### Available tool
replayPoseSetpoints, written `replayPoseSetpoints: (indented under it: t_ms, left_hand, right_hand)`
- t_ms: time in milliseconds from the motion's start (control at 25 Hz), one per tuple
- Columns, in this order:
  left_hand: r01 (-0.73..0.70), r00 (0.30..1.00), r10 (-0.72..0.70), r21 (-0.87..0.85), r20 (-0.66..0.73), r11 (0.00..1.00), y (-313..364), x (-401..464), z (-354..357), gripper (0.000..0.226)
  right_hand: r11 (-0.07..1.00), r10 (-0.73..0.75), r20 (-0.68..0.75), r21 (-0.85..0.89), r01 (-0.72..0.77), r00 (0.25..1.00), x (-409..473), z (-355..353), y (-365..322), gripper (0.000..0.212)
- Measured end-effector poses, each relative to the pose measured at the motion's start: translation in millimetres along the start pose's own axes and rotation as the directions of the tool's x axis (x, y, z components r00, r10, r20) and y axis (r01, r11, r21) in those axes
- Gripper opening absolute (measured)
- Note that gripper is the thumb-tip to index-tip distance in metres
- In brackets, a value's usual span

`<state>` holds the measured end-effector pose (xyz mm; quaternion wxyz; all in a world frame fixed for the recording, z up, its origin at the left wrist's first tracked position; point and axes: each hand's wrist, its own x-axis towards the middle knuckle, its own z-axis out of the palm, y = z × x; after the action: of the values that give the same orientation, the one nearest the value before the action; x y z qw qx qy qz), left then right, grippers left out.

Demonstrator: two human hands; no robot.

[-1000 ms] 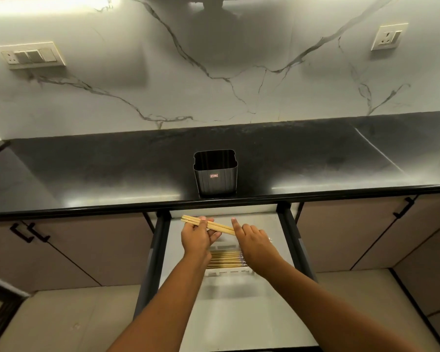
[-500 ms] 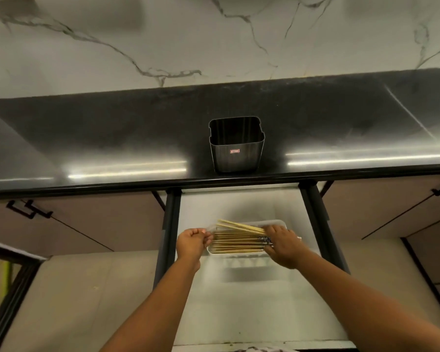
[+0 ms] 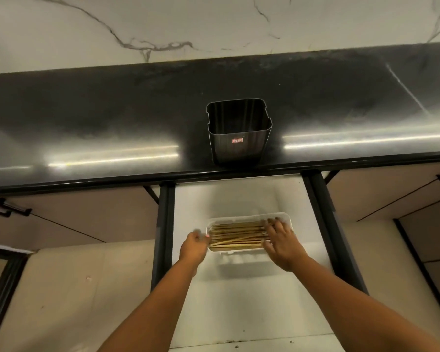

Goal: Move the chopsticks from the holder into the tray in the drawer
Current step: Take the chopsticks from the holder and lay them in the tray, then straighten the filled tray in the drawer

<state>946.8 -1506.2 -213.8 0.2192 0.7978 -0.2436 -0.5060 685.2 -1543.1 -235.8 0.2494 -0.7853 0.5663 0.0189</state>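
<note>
Holder (image 3: 239, 138) on the counter (image 3: 112, 118) looks empty from this angle, no sticks visible inside. Chopsticks (image 3: 236, 233) lie lengthwise in the white tray (image 3: 241, 216) in the open drawer (image 3: 239, 301), one or two slightly skewed. Right hand (image 3: 281, 241) is spread flat, fingers resting on the sticks' right ends, gripping nothing. Left hand (image 3: 194, 246) is loosely curled at the tray's left edge; can't tell if it pinches anything. Transfer looks essentially done; only tidying the bundle and closing the drawer seem left.
</note>
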Motion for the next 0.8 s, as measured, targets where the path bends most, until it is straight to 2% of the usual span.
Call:
replayPoseSetpoints:
  t_ms: [80,120,160,200,240,280,320,360,400,480,520,600,640,720,800]
  left_hand:
    - [0.014,0.998,-0.016,0.026,0.067,1.0,-1.0,2.7,4.5,0.052]
    - [0.026,0.996,-0.027,0.004,0.09,1.0,-0.6,3.9,6.7,0.055]
    - [0.044,0.993,-0.04,-0.033,0.111,0.999,0.2,5.4,8.6,0.056]
    - [0.06,0.99,-0.05,-0.073,0.135,0.995,0.6,7.5,10.7,0.055]
    - [0.072,0.986,-0.054,-0.104,0.16,0.992,0.4,8.8,12.7,0.052]
    - [0.071,0.983,-0.049,-0.121,0.177,0.99,0.6,9.8,15.0,0.048]
    - [0.063,0.983,-0.039,-0.128,0.181,0.99,0.8,10.1,16.4,0.043]
    - [0.054,0.985,-0.03,-0.141,0.17,0.989,1.0,10.5,17.3,0.041]
    - [0.051,0.989,-0.026,-0.17,0.148,0.984,0.6,11.7,18.0,0.04]
    - [0.082,0.993,-0.055,-0.269,0.105,0.96,-0.9,15.4,18.5,0.044]
    - [0.1,0.993,-0.077,-0.289,0.087,0.952,-1.7,17.6,18.3,0.045]
    - [0.126,0.989,-0.101,-0.25,0.108,0.96,-1.9,20.1,19.0,0.038]
    - [0.127,0.987,-0.101,-0.234,0.123,0.964,-2.1,20.6,19.9,0.036]
    - [0.112,0.99,-0.088,-0.232,0.111,0.966,-2.2,20.3,21.1,0.035]
    - [0.106,0.992,-0.086,-0.249,0.091,0.963,-0.5,21.0,19.7,0.041]
  right_hand:
    - [0.947,0.203,-0.231,0.292,-0.131,0.952,-8.2,-6.0,6.1,0.052]
    - [0.881,0.349,-0.29,0.426,-0.206,0.891,-10.1,-8.9,7.6,0.047]
    - [0.79,0.493,-0.287,0.542,-0.286,0.821,-9.2,-11.8,7.9,0.044]
    - [0.667,0.62,-0.213,0.651,-0.364,0.755,-5.5,-13.8,10.0,0.041]
    - [0.498,0.711,-0.071,0.753,-0.43,0.699,-0.5,-16.2,11.0,0.037]
    - [0.308,0.74,0.115,0.818,-0.486,0.663,4.7,-18.4,10.4,0.033]
    - [0.165,0.706,0.276,0.831,-0.53,0.653,8.2,-18.5,9.0,0.03]
    - [0.122,0.673,0.353,0.814,-0.567,0.65,9.1,-18.3,7.8,0.031]
    - [0.144,0.671,0.359,0.796,-0.589,0.649,9.7,-17.2,9.6,0.031]
    - [0.199,0.733,0.277,0.786,-0.585,0.622,11.3,-15.4,15.8,0.029]
    - [0.181,0.746,0.271,0.796,-0.577,0.608,10.8,-15.3,18.8,0.029]
    - [0.089,0.713,0.346,0.818,-0.568,0.61,10.3,-15.3,22.5,0.033]
    - [0.076,0.69,0.378,0.811,-0.58,0.618,11.4,-15.4,24.6,0.038]
    - [0.179,0.691,0.358,0.756,-0.629,0.628,13.5,-19.4,26.6,0.055]
    - [0.231,0.704,0.317,0.744,-0.627,0.636,18.8,-27.1,28.3,0.068]
